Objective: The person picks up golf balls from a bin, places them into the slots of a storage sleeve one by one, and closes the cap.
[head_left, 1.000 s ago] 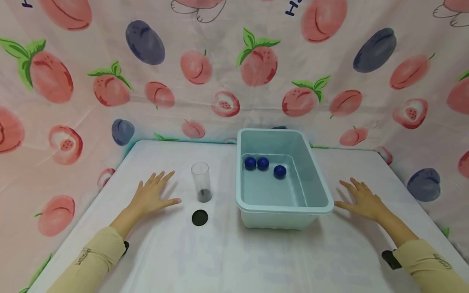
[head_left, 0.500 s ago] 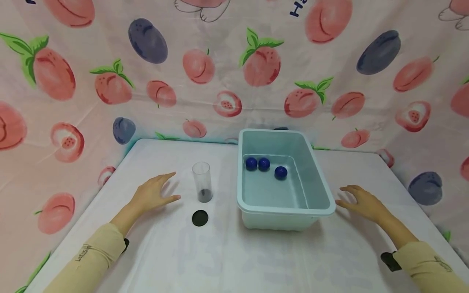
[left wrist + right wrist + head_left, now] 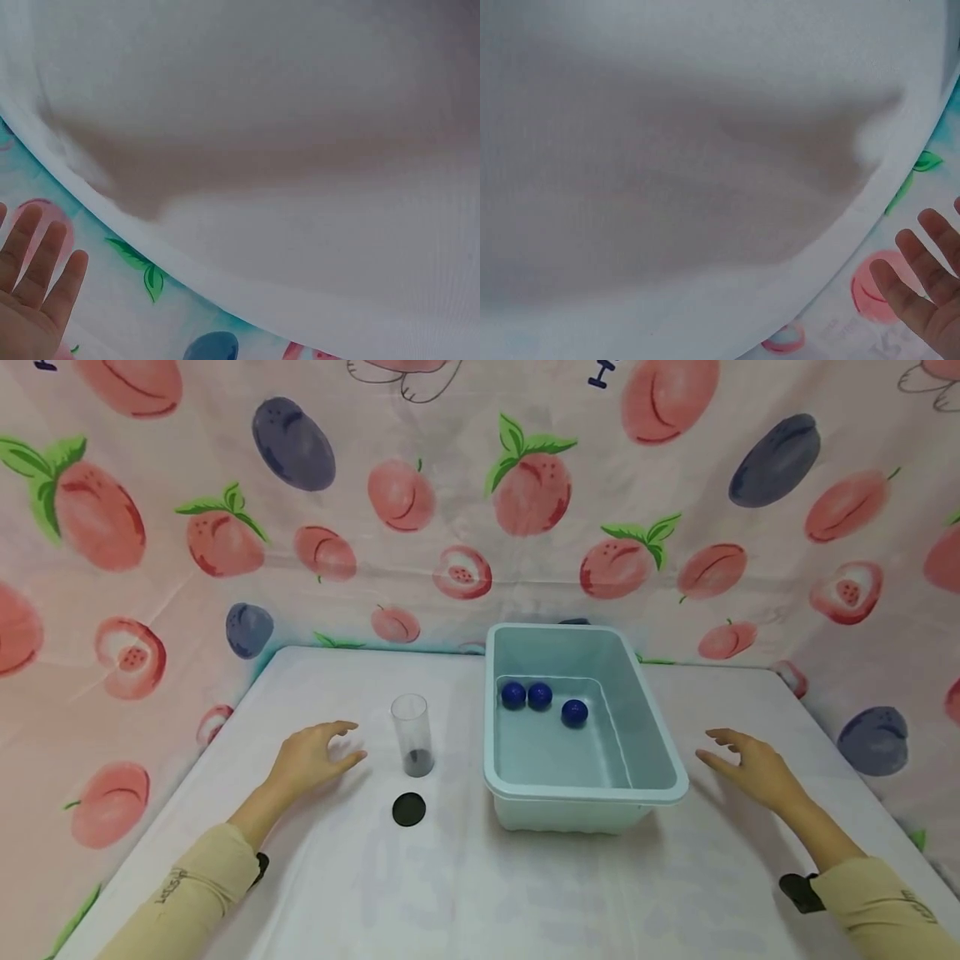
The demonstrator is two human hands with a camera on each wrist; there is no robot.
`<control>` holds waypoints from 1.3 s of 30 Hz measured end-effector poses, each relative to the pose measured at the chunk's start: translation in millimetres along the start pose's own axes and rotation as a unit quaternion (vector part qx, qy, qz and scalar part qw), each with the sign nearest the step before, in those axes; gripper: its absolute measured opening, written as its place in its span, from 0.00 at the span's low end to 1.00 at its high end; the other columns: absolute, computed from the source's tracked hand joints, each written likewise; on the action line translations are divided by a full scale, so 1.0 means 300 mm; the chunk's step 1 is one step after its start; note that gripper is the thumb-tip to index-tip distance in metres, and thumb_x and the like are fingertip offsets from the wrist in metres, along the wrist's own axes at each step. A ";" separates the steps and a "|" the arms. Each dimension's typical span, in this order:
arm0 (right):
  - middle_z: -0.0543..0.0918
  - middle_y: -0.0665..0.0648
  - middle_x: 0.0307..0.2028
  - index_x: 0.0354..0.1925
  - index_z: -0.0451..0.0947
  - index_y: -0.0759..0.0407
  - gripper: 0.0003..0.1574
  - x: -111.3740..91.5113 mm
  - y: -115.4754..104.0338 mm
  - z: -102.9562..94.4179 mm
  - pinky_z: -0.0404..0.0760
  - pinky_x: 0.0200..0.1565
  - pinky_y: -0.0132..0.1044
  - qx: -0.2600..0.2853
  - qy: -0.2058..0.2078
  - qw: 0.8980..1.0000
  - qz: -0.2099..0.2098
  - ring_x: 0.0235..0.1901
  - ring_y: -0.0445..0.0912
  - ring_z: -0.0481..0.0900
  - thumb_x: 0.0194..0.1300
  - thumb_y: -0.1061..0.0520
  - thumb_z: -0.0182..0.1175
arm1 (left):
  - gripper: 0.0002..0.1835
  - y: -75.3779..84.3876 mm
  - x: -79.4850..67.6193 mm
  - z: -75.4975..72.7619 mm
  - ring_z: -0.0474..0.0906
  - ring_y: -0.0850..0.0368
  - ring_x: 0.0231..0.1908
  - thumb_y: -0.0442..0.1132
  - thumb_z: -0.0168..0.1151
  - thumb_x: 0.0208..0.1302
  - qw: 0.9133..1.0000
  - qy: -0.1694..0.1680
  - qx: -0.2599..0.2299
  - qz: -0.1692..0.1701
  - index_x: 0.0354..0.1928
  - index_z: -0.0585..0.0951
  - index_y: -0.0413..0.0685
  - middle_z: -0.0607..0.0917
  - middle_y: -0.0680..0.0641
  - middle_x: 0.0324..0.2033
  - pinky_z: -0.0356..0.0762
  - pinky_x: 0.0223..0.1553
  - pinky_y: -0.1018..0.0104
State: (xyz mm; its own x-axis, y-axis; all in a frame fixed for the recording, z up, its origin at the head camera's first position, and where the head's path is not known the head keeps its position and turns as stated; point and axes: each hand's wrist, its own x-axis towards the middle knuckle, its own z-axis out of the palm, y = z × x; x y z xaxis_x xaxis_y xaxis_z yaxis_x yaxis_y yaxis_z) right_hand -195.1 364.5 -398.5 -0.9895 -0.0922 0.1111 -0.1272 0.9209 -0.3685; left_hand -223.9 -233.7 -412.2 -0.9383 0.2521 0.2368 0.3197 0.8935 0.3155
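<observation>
My left hand (image 3: pixel 309 760) hovers over the left part of the table, fingers relaxed and holding nothing. Just to its right stands a clear, open-topped cylinder (image 3: pixel 410 727) with a dark bottom. A flat black disc (image 3: pixel 408 809) lies in front of the cylinder. Right of these sits a pale blue plastic tub (image 3: pixel 585 792). Inside it are three dark blue balls, a left ball (image 3: pixel 513 695) beside a middle ball (image 3: pixel 540 696), and a right ball (image 3: pixel 574 713) nearer the front. My right hand (image 3: pixel 759 770) is off the tub's right side, thumb and fingers apart, with nothing in it.
A white cloth covers the table (image 3: pixel 450 893). Behind and at both sides hangs a curtain (image 3: pixel 420 568) printed with peaches and dark plums. The tub's raised rim stands between the cylinder and my right hand.
Both hands have gone from spread fingers to a looser, slightly bent pose. The right hand has drawn a little away from the tub. The cylinder, disc, tub and balls stay put.
</observation>
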 end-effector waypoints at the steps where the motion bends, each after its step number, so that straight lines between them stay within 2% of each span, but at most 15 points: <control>1: 0.75 0.79 0.50 0.56 0.69 0.74 0.33 -0.001 0.003 -0.001 0.74 0.45 0.66 0.003 0.007 1.000 -0.001 0.49 0.74 0.73 0.65 0.48 0.58 | 0.26 0.002 0.000 0.003 0.80 0.41 0.47 0.53 0.64 0.57 1.000 0.000 -0.004 -0.001 0.53 0.79 0.44 0.85 0.40 0.47 0.77 0.46 0.44; 8: 0.75 0.79 0.50 0.55 0.70 0.74 0.29 -0.006 -0.007 -0.006 0.74 0.45 0.66 0.047 0.036 0.998 0.005 0.49 0.74 0.73 0.67 0.51 0.56 | 0.25 0.014 0.007 0.010 0.81 0.41 0.45 0.50 0.65 0.57 0.999 0.003 -0.046 -0.007 0.53 0.79 0.44 0.86 0.40 0.44 0.75 0.46 0.42; 13: 0.75 0.79 0.50 0.54 0.71 0.75 0.26 -0.005 -0.031 -0.018 0.77 0.44 0.63 0.094 0.058 0.994 0.008 0.48 0.73 0.74 0.69 0.54 0.54 | 0.25 0.022 0.013 0.005 0.81 0.40 0.45 0.50 0.65 0.57 0.998 0.014 -0.061 -0.001 0.54 0.78 0.44 0.86 0.39 0.43 0.74 0.47 0.42; 15: 0.75 0.79 0.51 0.54 0.70 0.75 0.27 -0.004 -0.039 -0.022 0.80 0.42 0.58 0.113 0.056 0.992 0.019 0.48 0.72 0.75 0.69 0.53 0.53 | 0.26 0.026 0.014 0.003 0.81 0.40 0.45 0.49 0.66 0.57 0.997 0.017 -0.069 0.001 0.55 0.78 0.44 0.86 0.39 0.44 0.74 0.47 0.42; 17: 0.74 0.78 0.52 0.56 0.69 0.75 0.29 -0.003 -0.043 -0.025 0.84 0.40 0.49 0.139 0.046 0.988 0.039 0.49 0.69 0.76 0.70 0.51 0.52 | 0.26 0.030 0.015 0.002 0.81 0.40 0.45 0.48 0.66 0.57 0.996 0.017 -0.084 0.004 0.55 0.77 0.43 0.85 0.38 0.44 0.75 0.48 0.43; 19: 0.73 0.78 0.53 0.58 0.67 0.75 0.32 0.000 -0.039 -0.027 0.85 0.38 0.38 0.181 0.030 0.981 0.061 0.44 0.55 0.81 0.71 0.48 0.51 | 0.27 0.036 0.015 0.002 0.81 0.40 0.46 0.47 0.67 0.57 0.994 0.016 -0.104 0.009 0.56 0.76 0.43 0.85 0.37 0.45 0.75 0.49 0.44; 22: 0.82 0.61 0.46 0.58 0.66 0.74 0.34 0.005 -0.021 -0.026 0.83 0.34 0.27 0.276 0.020 0.958 0.080 0.37 0.34 0.81 0.70 0.46 0.51 | 0.28 0.044 0.016 0.005 0.79 0.39 0.48 0.46 0.67 0.57 0.990 0.007 -0.143 0.014 0.59 0.74 0.42 0.83 0.36 0.48 0.75 0.51 0.44; 24: 0.82 0.45 0.40 0.57 0.69 0.69 0.30 0.004 -0.020 -0.031 0.82 0.33 0.25 0.333 0.017 0.939 0.079 0.34 0.24 0.77 0.70 0.47 0.52 | 0.30 0.051 0.018 0.007 0.78 0.39 0.51 0.46 0.67 0.58 0.986 0.002 -0.166 0.014 0.61 0.72 0.43 0.81 0.36 0.51 0.75 0.52 0.44; 26: 0.79 0.33 0.35 0.52 0.74 0.60 0.19 0.002 -0.028 -0.036 0.82 0.33 0.25 0.402 0.014 0.913 0.069 0.34 0.27 0.80 0.69 0.50 0.53 | 0.31 0.058 0.018 0.008 0.77 0.38 0.53 0.45 0.67 0.58 0.982 0.002 -0.191 0.012 0.62 0.71 0.45 0.80 0.36 0.53 0.74 0.53 0.43; 27: 0.79 0.31 0.36 0.51 0.74 0.56 0.16 -0.002 -0.042 -0.042 0.82 0.34 0.25 0.420 0.007 0.906 0.063 0.35 0.27 0.80 0.70 0.49 0.52 | 0.32 0.063 0.019 0.008 0.76 0.38 0.53 0.45 0.67 0.57 0.979 0.003 -0.202 0.010 0.63 0.70 0.46 0.79 0.36 0.53 0.74 0.54 0.43; 29: 0.81 0.33 0.36 0.45 0.76 0.44 0.08 -0.006 -0.056 -0.045 0.83 0.34 0.26 0.475 -0.004 0.878 0.056 0.36 0.29 0.82 0.70 0.53 0.52 | 0.33 0.074 0.020 0.008 0.74 0.37 0.55 0.44 0.67 0.57 0.973 0.004 -0.231 0.005 0.65 0.68 0.47 0.78 0.35 0.55 0.73 0.55 0.42; 31: 0.83 0.36 0.37 0.42 0.77 0.40 0.10 -0.009 -0.071 -0.048 0.83 0.35 0.27 0.529 -0.016 0.847 0.054 0.36 0.32 0.83 0.70 0.56 0.52 | 0.35 0.085 0.023 0.010 0.72 0.37 0.57 0.43 0.67 0.57 0.966 0.002 -0.260 0.001 0.66 0.66 0.48 0.76 0.34 0.57 0.71 0.57 0.41; 36: 0.85 0.40 0.38 0.42 0.79 0.41 0.13 -0.009 -0.107 -0.059 0.84 0.36 0.30 0.604 -0.042 0.794 0.057 0.38 0.36 0.84 0.72 0.56 0.48 | 0.38 0.121 0.038 0.017 0.67 0.36 0.62 0.41 0.66 0.58 0.947 -0.017 -0.320 -0.003 0.69 0.61 0.49 0.71 0.35 0.62 0.66 0.61 0.40; 39: 0.86 0.43 0.39 0.43 0.79 0.42 0.15 -0.007 -0.123 -0.071 0.84 0.38 0.33 0.633 -0.056 0.770 0.061 0.39 0.38 0.85 0.73 0.56 0.47 | 0.39 0.148 0.051 0.026 0.64 0.36 0.64 0.40 0.66 0.59 0.936 -0.030 -0.351 -0.010 0.70 0.59 0.49 0.68 0.35 0.64 0.64 0.62 0.39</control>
State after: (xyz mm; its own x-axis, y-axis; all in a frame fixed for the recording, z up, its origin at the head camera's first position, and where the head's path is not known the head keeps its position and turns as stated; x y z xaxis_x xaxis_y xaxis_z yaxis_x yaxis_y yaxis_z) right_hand -186.8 338.9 -365.6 -0.9902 -0.1307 -0.0499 0.0725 -0.1747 -0.9819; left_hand -225.1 -187.3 -401.9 -0.9443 0.2769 0.1780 0.2891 0.4389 0.8508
